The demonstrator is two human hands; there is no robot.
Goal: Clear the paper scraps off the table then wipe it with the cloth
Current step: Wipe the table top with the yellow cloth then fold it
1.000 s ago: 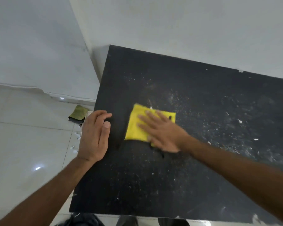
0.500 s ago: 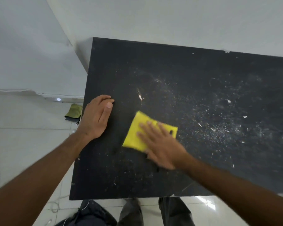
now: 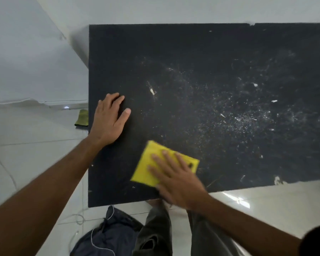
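The yellow cloth (image 3: 156,166) has been drawn back from mid-desk to the near edge of the black desk (image 3: 201,52), pressed flat under the right hand (image 3: 175,180), whose fingers (image 3: 156,159) are spread open on top of it rather than closed round it. The left hand (image 3: 109,121) is kept flat and empty near the left edge as a brace. White dust and small paper scraps (image 3: 274,101) are left to the right, so wiping is judged only partly done.
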